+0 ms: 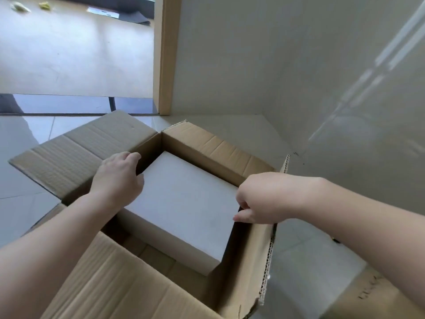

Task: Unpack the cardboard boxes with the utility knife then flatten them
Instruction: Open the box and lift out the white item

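Observation:
An open brown cardboard box stands on the tiled floor with its flaps folded outward. Inside it lies a white rectangular block that fills most of the opening. My left hand reaches in at the block's far left corner, its fingers curled down between the block and the box wall. At the block's right edge, my right hand has its fingers curled over and under the rim of the block. No utility knife shows in the view.
A grey wall rises close behind and to the right of the box. A wooden door frame stands at the back. A table top lies at the upper left. Glossy floor tiles surround the box.

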A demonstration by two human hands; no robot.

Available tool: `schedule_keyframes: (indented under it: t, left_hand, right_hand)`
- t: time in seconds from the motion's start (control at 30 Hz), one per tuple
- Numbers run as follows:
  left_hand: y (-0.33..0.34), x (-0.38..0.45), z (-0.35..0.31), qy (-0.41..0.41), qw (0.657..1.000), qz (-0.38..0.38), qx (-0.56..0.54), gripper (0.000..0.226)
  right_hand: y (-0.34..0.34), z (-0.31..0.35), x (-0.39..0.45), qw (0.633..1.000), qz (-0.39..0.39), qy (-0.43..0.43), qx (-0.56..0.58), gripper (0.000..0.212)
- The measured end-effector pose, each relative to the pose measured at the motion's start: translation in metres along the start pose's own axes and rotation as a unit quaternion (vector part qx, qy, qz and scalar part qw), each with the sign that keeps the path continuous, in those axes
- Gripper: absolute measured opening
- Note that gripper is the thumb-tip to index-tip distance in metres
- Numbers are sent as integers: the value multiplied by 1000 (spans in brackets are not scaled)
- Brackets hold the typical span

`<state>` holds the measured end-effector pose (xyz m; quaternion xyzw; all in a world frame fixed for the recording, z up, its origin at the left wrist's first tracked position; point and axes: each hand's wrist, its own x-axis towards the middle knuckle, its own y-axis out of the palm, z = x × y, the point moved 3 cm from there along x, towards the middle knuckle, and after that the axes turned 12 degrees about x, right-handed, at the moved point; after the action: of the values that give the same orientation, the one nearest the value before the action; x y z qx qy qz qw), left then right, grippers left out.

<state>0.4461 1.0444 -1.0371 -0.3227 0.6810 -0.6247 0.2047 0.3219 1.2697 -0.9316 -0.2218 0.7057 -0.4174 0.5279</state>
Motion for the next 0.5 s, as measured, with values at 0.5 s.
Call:
schedule_keyframes:
  t: [0.5]
  left_hand:
    - [24, -18, -93, 185, 978, 81, -59, 43]
  right_hand:
    - [136, -71, -49, 994, 99, 27, -37, 98]
